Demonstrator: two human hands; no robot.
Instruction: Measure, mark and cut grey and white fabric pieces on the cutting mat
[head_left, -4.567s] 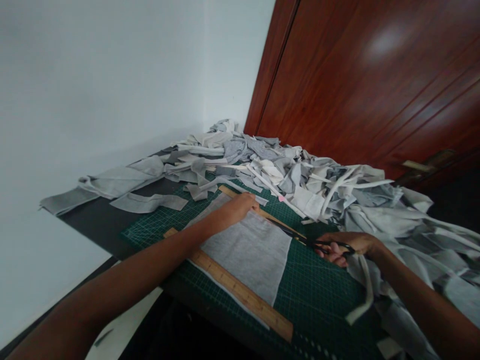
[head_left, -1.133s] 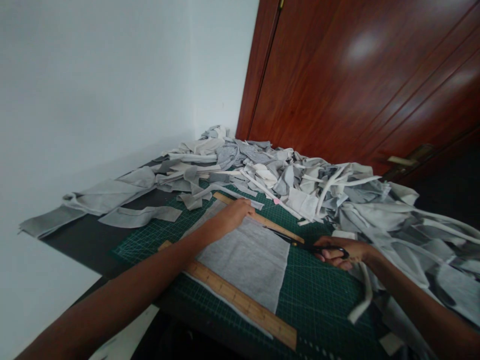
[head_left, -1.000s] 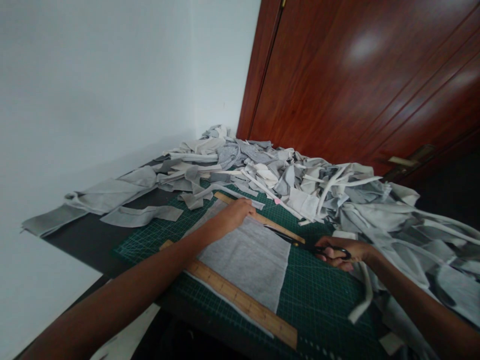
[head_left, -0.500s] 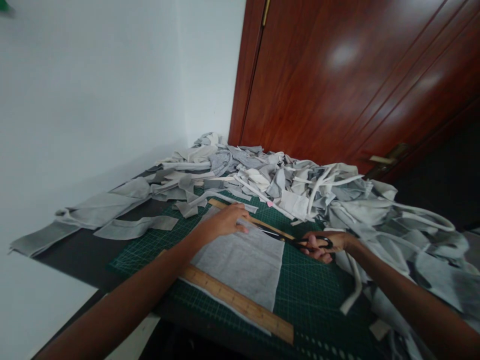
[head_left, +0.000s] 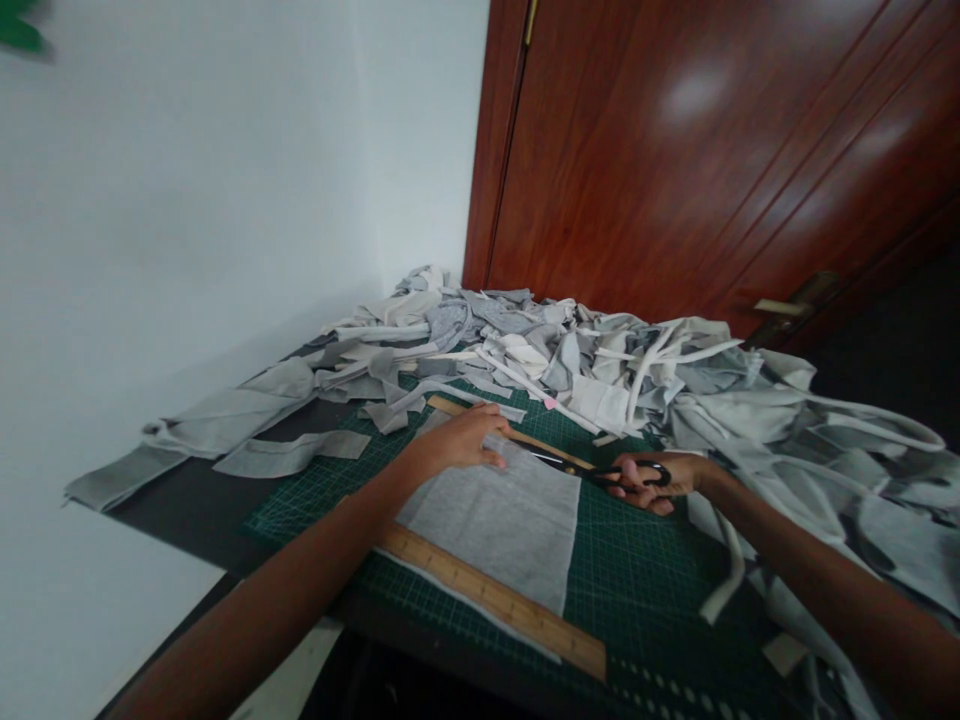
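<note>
A piece of light grey fabric (head_left: 502,520) lies on a green cutting mat (head_left: 637,580). My left hand (head_left: 469,437) rests at the fabric's far edge, fingers bent together over it; the fingertips' exact grip is partly hidden. My right hand (head_left: 652,482) is closed around the black handles of the scissors (head_left: 551,459). Their blades point left along the fabric's far edge, towards my left hand. One wooden ruler (head_left: 495,595) lies across the near edge of the fabric. Just beyond the scissors, a second wooden ruler (head_left: 531,440) shows in part.
Grey and white fabric scraps (head_left: 517,340) are heaped along the back and right of the table. Several grey strips (head_left: 292,455) lie on the left. A white wall (head_left: 187,200) and a brown wooden door (head_left: 637,150) stand close behind.
The whole view has shifted slightly, so the table contents appear further right. Both hands keep nearly the same place at the fabric, and the scissors remain in my right hand.
</note>
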